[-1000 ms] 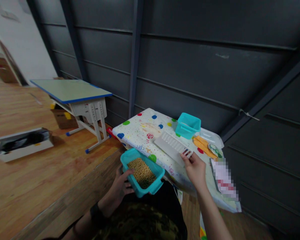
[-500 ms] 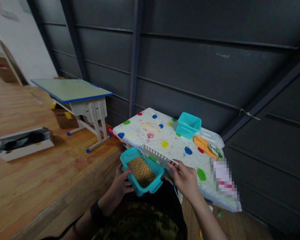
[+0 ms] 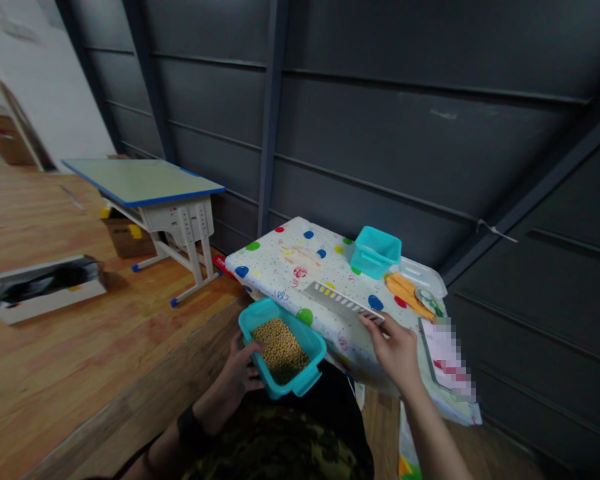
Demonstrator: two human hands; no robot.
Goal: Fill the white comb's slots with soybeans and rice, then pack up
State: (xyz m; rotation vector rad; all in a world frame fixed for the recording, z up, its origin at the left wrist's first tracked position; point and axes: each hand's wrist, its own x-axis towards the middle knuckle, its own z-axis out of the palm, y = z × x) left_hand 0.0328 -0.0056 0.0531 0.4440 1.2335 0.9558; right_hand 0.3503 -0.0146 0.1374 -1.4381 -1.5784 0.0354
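My left hand [image 3: 240,373] grips the near left side of a teal plastic bin [image 3: 307,343] filled with tan beans [image 3: 280,347], held just off the table's front edge. My right hand [image 3: 395,347] pinches the near end of a white slotted plastic tray [image 3: 341,302], which hovers low and nearly flat over the table covered in a polka-dot cloth [image 3: 285,257]. A second, smaller teal bin [image 3: 377,251] stands at the back of the table.
Orange items [image 3: 405,290] and a white tray [image 3: 423,270] lie at the table's back right, with papers [image 3: 447,360] at the right edge. A blue-edged desk [image 3: 140,180] and a white box [image 3: 45,287] stand on the wooden floor to the left. A dark wall runs behind.
My right hand swept the white slotted tray to the table's front edge by the bean bin, then moved it back over the table. The left hand and bin barely shifted.
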